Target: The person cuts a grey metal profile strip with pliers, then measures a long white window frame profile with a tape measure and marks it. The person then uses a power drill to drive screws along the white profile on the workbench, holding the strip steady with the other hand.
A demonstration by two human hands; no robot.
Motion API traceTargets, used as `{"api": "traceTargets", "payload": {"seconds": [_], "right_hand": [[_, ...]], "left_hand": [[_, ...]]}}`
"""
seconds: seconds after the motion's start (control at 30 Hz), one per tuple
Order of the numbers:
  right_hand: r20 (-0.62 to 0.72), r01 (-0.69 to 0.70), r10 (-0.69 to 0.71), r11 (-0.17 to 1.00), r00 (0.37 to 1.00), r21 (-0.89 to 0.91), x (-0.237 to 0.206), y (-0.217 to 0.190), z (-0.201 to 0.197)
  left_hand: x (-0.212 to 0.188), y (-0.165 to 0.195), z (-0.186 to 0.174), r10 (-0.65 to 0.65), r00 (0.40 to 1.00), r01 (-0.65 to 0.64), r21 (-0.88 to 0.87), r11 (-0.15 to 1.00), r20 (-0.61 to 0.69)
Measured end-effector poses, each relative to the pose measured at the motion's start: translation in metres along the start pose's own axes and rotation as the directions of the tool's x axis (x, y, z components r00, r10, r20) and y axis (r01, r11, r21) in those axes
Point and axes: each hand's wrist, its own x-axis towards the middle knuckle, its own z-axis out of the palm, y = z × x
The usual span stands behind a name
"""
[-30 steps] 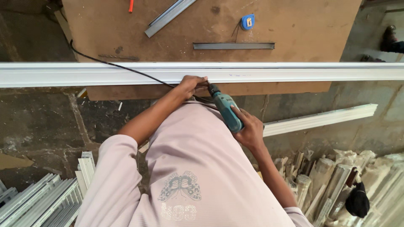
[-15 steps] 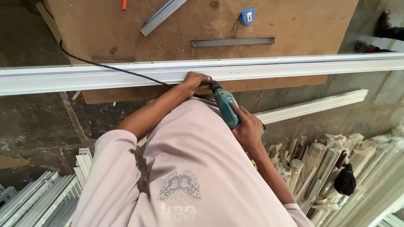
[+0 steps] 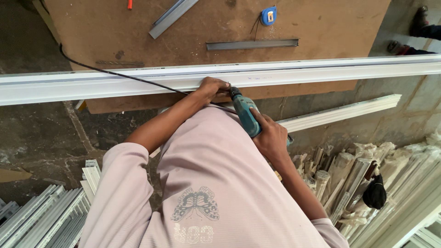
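Observation:
A long white metal profile runs left to right across the near edge of a brown board table. My left hand rests closed on the profile's near side, holding it. My right hand grips a teal electric drill, whose nose points at the profile right beside my left hand. A black power cord trails from there over the profile to the upper left. My pink shirt hides the space below the drill.
On the board lie a short grey channel piece, a second grey profile, a blue tape measure and a long drill bit. Another white profile leans below. Stacked profiles sit lower left, wrapped bundles lower right. A person's shoe is top right.
The view has tilted a little, so the white profile looks slightly slanted. Both hands and the drill stay at the same spot on the profile.

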Motion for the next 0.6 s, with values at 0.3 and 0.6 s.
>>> {"api": "traceTargets", "payload": {"seconds": [0.3, 0.6], "right_hand": [[0.051, -0.126, 0.128, 0.992, 0.991, -0.031, 0.018, -0.009, 0.003], [0.051, -0.18, 0.185, 0.98, 0.981, -0.088, 0.019, 0.002, 0.03]], "left_hand": [[-0.114, 0.043, 0.051, 0.678, 0.289, -0.841, 0.518, -0.159, 0.676], [-0.093, 0.039, 0.08, 0.595, 0.355, -0.928, 0.347, 0.132, 0.721]]}}
